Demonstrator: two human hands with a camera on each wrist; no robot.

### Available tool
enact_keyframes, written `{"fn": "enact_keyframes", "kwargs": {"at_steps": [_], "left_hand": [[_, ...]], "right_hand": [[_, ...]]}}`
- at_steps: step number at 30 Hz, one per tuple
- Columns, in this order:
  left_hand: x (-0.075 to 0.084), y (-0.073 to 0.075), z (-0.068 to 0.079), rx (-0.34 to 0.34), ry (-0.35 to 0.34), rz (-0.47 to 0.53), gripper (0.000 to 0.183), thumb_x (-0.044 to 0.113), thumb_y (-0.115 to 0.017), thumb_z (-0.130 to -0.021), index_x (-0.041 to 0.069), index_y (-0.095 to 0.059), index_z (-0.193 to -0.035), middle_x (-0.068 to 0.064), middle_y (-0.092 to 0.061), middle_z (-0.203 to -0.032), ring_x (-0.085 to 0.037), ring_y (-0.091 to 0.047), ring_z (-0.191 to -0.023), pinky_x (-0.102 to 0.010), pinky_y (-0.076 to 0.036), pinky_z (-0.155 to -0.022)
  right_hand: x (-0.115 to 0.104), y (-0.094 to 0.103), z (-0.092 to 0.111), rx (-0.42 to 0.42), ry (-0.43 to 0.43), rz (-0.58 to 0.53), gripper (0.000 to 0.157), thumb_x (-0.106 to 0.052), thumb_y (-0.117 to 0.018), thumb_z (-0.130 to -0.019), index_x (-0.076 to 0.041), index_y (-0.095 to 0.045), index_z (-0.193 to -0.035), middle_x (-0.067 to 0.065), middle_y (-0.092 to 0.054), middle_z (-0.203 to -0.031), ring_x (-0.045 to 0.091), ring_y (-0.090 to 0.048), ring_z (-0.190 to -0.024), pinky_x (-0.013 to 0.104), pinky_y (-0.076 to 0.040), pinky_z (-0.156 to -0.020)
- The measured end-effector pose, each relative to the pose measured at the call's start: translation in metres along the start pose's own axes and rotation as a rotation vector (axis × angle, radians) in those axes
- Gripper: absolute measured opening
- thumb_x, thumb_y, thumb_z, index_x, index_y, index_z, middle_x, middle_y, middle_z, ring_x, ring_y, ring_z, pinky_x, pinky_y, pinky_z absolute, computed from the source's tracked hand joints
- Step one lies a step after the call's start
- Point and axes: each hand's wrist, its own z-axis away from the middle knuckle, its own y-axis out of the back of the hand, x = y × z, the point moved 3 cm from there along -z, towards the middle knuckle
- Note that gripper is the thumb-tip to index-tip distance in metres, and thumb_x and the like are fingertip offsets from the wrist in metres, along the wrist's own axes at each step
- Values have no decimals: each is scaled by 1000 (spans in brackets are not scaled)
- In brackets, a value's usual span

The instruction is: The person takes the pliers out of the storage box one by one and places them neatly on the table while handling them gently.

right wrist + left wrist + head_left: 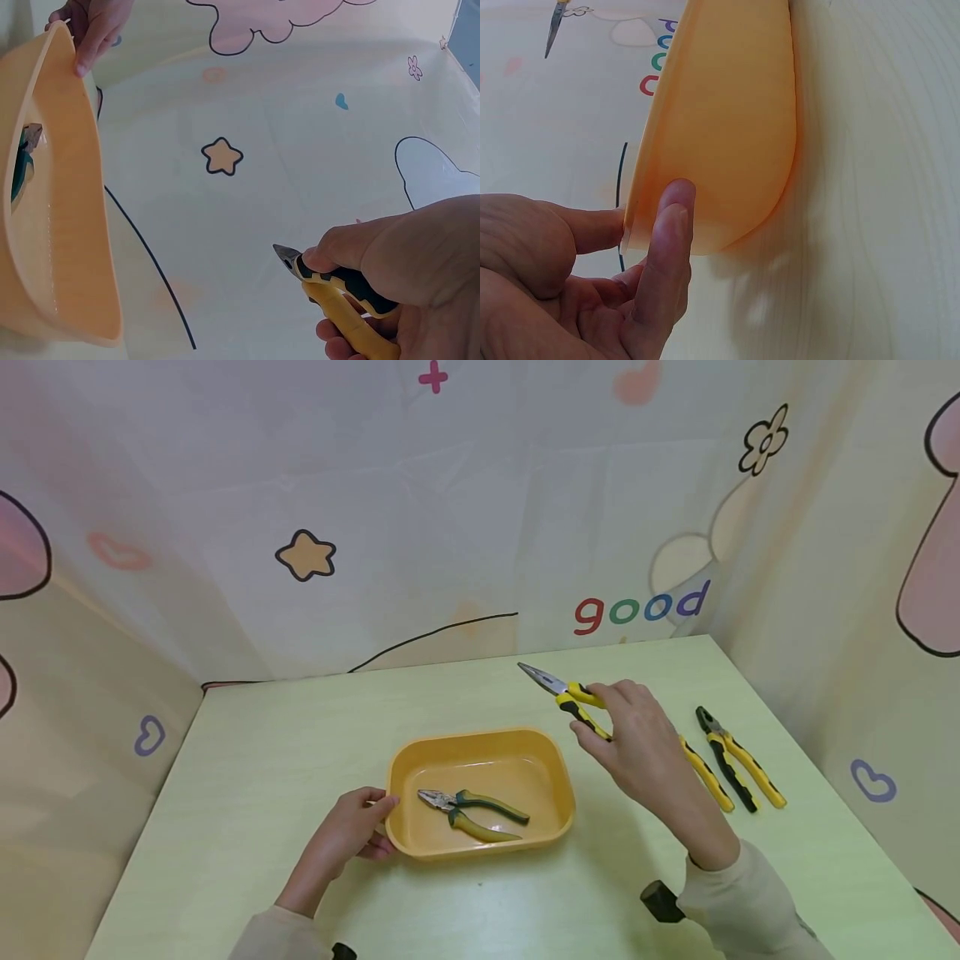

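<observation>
My right hand (637, 743) grips yellow-and-black needle-nose pliers (581, 700) by the handles, held up to the right of a yellow plastic tray (480, 740). Their long pointed nose aims to the far left. In the right wrist view the thumb lies along one handle of the needle-nose pliers (349, 296). Inside the tray lies a pair of combination pliers (472, 815) with green-and-yellow handles, its handles spread. My left hand (351, 831) pinches the tray's left end, thumb at the rim and fingers against the outer wall (720, 135).
At the table's right lie black-and-yellow pliers (738, 760). Beside them another yellow-and-black tool (707, 774) is partly hidden by my right forearm. A printed curtain (420, 527) rises behind the table (300, 727). Dark wrist mounts (662, 902) hang below the sleeves.
</observation>
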Motion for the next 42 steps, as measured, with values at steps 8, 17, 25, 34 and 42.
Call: {"fn": "enact_keyframes", "kwargs": {"at_steps": [8,17,25,34,42], "left_hand": [[0,0,1,-8,2,-5,41,20,-56,-107,-10,-53,-134,-19,-66,-91,-18,-65,-58,-31,-61,-53],[-1,0,1,-7,11,1,41,19,-56,-107,-11,-52,-135,-19,-66,-91,-18,-65,-58,-30,-60,-53],[2,2,0,-13,13,-11,41,19,-56,-107,-11,-52,-135,-17,-66,-89,-18,-65,-58,-31,-61,-54],[3,3,1,-22,14,-10,42,20,-56,-108,-11,-51,-136,-17,-66,-84,-18,-65,-58,-32,-61,-55],[3,3,0,-24,19,-15,44,21,-57,-107,-11,-51,-136,-17,-66,-85,-17,-64,-57,-31,-61,-55]], "right_hand": [[9,5,3,15,-12,-7,48,-20,-74,-96,8,-60,-133,25,-62,-119,40,-55,-112,56,-52,-95],[21,10,7,32,-57,-14,47,-19,-72,-97,8,-60,-133,25,-61,-118,41,-54,-110,57,-53,-91],[30,15,11,15,-100,-9,49,-22,-70,-98,7,-58,-136,26,-60,-120,42,-52,-111,60,-51,-89],[40,19,12,42,-120,-11,49,-20,-70,-98,10,-58,-135,28,-60,-117,42,-51,-108,59,-50,-87],[49,25,15,78,-145,-14,49,-19,-70,-98,11,-57,-135,30,-57,-121,44,-51,-109,61,-49,-85]]}}
